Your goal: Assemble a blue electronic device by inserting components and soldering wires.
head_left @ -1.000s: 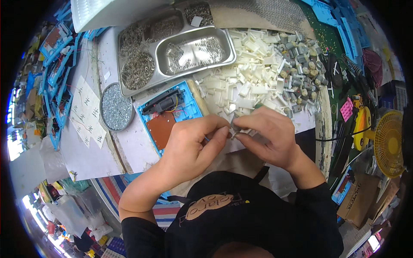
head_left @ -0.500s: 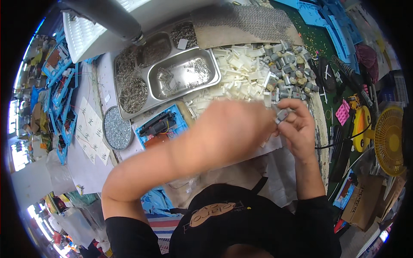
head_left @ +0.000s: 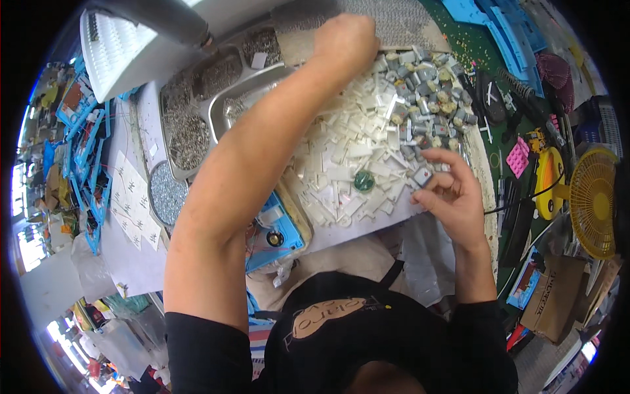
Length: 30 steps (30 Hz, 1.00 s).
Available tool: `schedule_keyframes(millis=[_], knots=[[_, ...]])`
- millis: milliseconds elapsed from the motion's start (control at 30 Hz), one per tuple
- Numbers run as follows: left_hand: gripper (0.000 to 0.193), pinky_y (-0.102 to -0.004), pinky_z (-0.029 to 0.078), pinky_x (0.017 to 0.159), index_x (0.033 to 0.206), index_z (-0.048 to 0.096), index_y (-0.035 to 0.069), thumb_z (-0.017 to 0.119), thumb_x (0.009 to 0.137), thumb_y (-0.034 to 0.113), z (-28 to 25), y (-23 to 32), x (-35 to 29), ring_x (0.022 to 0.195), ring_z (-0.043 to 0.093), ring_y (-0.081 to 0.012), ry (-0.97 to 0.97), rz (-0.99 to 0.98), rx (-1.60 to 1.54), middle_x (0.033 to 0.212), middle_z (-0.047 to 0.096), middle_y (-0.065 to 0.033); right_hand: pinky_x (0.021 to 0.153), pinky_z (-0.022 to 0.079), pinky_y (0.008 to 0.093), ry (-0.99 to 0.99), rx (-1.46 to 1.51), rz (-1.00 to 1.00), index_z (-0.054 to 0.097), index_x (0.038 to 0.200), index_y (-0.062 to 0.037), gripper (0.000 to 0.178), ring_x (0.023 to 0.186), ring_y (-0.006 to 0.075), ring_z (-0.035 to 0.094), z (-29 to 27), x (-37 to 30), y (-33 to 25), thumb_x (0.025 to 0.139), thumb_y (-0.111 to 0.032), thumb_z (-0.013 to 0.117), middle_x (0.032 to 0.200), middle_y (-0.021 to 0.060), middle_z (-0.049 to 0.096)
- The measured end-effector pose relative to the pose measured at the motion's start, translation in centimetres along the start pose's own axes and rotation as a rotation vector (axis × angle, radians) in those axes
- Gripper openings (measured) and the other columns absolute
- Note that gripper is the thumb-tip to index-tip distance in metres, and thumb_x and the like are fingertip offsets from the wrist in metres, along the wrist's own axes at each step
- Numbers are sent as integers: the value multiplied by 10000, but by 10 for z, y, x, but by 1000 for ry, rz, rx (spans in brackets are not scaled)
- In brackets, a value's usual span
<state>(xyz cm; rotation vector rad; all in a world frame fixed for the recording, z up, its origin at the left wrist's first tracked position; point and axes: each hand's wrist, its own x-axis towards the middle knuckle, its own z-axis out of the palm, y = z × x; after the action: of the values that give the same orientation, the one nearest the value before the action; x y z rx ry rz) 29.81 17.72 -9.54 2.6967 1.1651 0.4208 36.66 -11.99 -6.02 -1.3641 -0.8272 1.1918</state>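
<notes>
My right hand [head_left: 456,194] pinches a small grey motor [head_left: 422,176] between thumb and fingers, above the right front of a pile of white plastic parts [head_left: 354,138]. Stretched far forward, my left hand [head_left: 348,43] is closed over the near edge of a board covered with rows of small metal pieces [head_left: 410,23]. Its fingertips are turned down and hidden, so whatever they hold does not show. Many more grey motors [head_left: 426,88] lie heaped just right of the white parts. A small round green thing [head_left: 363,181] rests on the white parts.
A steel tray [head_left: 176,161] of small metal parts stands at left, partly behind my left arm. Beside it are a round dish of tiny bits [head_left: 167,194] and an opened blue plastic housing [head_left: 298,243]. A yellow fan [head_left: 592,203] is at far right.
My left hand has gone from beside the right hand forward to the board, uncovering the white parts and the green round thing. The right hand still holds the motor in nearly the same place.
</notes>
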Motion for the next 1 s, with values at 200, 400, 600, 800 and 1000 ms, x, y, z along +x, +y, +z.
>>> schedule_keyframes(millis=[200,400,600,800,1000], knots=[[130,-486,577,687,998,651,78,599,902,149,-4,-1,-5,799,727,-370,179,250,85,830,720,-180,649,436,238,-158,-346,-60,633,1291,-48,408,692,70,573,0,18,-5,890,1,695,750,9,640],[214,-425,588,702,1019,637,52,718,883,196,-107,17,-87,805,743,-312,428,414,-388,867,722,-172,611,490,403,-457,-886,-139,664,1198,-96,347,643,301,647,23,49,-11,851,-77,669,689,111,644],[145,-242,548,789,1057,672,-61,660,919,-104,-145,-8,-227,891,678,-135,118,101,-815,1037,697,-101,638,517,500,-530,-1124,-295,613,1171,-103,314,719,395,673,30,60,-5,857,-105,631,730,152,678],[188,-279,535,681,974,723,-16,740,807,-101,-127,-11,-312,800,696,-207,149,-60,-928,919,724,-114,617,494,454,-560,-1387,-450,582,1162,-120,375,653,350,648,43,60,-1,804,-63,676,690,116,631],[194,-291,560,706,977,742,0,741,815,-106,-113,0,-345,847,703,-212,201,-312,-1029,951,718,-115,552,424,309,-546,-972,-117,581,1214,-73,416,555,171,560,50,58,-17,811,-13,669,627,22,559]])
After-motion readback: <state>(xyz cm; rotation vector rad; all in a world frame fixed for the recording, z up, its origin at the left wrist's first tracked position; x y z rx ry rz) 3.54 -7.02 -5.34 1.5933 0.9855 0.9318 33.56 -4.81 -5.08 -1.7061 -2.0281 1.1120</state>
